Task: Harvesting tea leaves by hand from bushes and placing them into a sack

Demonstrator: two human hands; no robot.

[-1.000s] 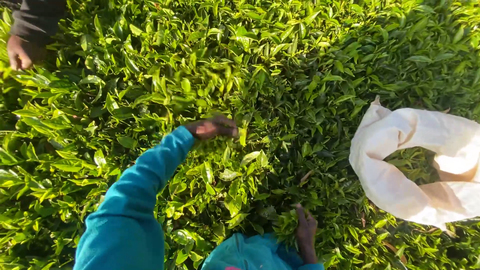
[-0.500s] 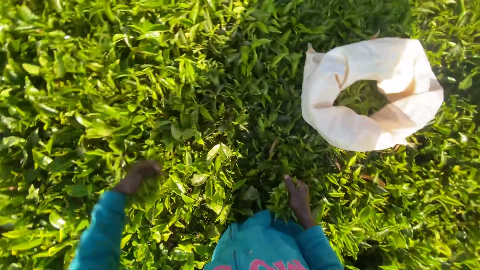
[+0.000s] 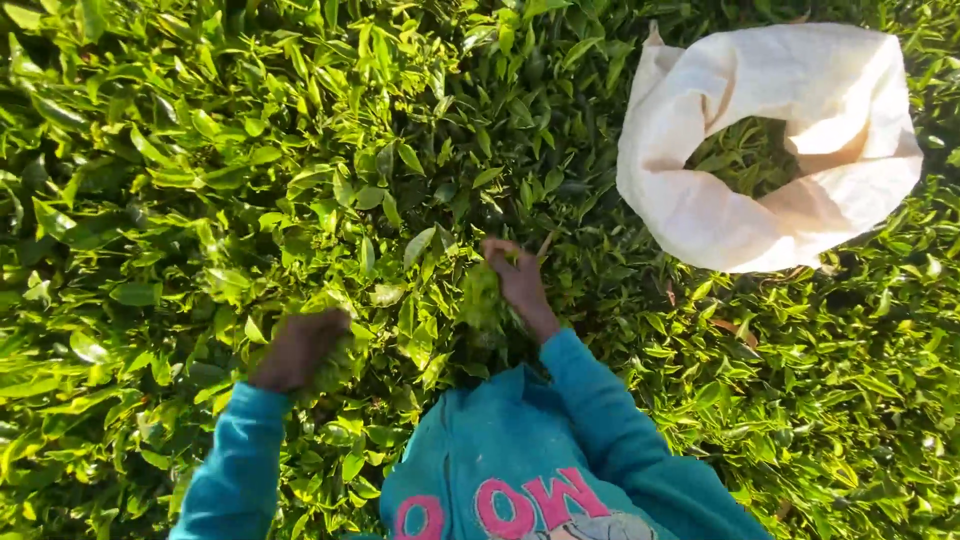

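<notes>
I look down on a dense bed of green tea bushes (image 3: 250,150). My left hand (image 3: 297,350), in a teal sleeve, is closed around a bunch of plucked leaves low among the foliage. My right hand (image 3: 520,280) is raised over the bush top with its fingers pinched on a sprig of leaves (image 3: 482,300). An open white sack (image 3: 700,200) rests on the bushes to the upper right of my right hand, with picked leaves (image 3: 750,155) inside.
Leafy bushes fill the whole view on every side. My teal top with pink lettering (image 3: 500,480) shows at the bottom edge.
The view has shifted so the sack now sits at the upper right. My right hand has risen up from the bottom edge toward the middle. My left hand has drawn back closer to my body.
</notes>
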